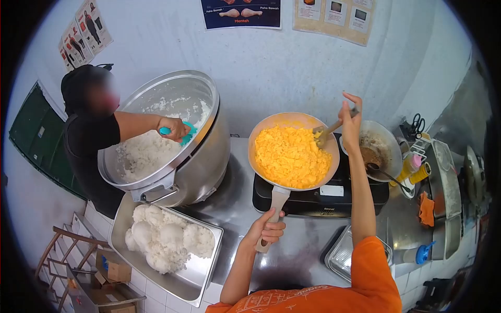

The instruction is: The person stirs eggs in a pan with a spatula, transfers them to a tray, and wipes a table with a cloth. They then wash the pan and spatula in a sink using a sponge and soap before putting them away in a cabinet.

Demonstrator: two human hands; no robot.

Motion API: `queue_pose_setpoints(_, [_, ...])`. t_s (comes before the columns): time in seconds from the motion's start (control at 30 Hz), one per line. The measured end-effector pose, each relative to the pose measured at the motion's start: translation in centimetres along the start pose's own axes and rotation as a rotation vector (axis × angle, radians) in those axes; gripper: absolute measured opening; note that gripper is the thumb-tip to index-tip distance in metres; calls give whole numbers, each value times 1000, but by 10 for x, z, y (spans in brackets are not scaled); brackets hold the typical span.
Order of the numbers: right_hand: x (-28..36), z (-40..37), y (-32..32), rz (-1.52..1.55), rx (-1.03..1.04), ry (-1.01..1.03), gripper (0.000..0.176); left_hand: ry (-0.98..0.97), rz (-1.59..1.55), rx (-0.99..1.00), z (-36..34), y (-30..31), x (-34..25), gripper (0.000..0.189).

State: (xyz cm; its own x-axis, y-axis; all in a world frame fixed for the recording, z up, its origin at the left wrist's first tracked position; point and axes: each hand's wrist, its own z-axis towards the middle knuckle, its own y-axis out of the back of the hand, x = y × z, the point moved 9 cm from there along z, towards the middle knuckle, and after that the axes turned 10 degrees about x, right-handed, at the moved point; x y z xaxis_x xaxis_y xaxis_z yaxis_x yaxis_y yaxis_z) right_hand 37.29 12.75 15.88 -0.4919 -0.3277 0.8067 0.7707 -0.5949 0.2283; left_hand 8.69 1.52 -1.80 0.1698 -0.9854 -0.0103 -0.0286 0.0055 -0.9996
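Note:
My left hand [267, 229] is wrapped round the pale handle of a frying pan [281, 194]. Bright yellow scrambled egg [292, 156] fills most of the pan, which sits over a black portable gas stove [313, 203]. At the pan's far right, my right hand [352, 116] grips a greyish-brown spatula [332, 128] by the end of its handle, one finger stretched away. The spatula's head rests in the egg near the pan's right rim.
Left, a co-worker's hand [176, 129] holds a turquoise scoop [189, 133] in a large rice pot [209, 156]. In front stands a steel tray [211, 266] with rice [167, 237]. Right are a used wok [389, 141], black ladle [386, 171], scissors [418, 124] and lidded container [342, 255].

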Motion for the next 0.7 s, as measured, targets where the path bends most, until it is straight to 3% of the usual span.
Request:
queue_pose_setpoints(0.07, [-29,-3,14,343,-184,-15,24,20,99,-28,-2,-2,0,25])
queue_pose_setpoints(0.1, [-38,2,15,330,-175,-10,24,18,91,-12,5,-2,3,25])
queue_pose_setpoints(0.27, [-118,38,-27,831,-150,-143,35,31,119,-58,0,1,4,25])
queue_pose_setpoints(0.4, [-126,64,-72,967,-115,-289,45,31,81,-47,-1,3,4,25])
queue_pose_setpoints(0.47, [-110,72,-102,1056,103,-366,52,7,49,-26,2,-3,-1,24])
queue_pose_setpoints(0.5, [-103,72,-101,1055,105,-368,52,-15,11,-3,3,-7,-2,23])
queue_pose_setpoints(0.57, [-72,72,-116,1100,416,-262,52,-23,-19,4,2,-7,-1,23])
queue_pose_setpoints(0.7, [-19,47,-104,1133,581,-132,50,-45,-84,20,1,-9,-2,23])
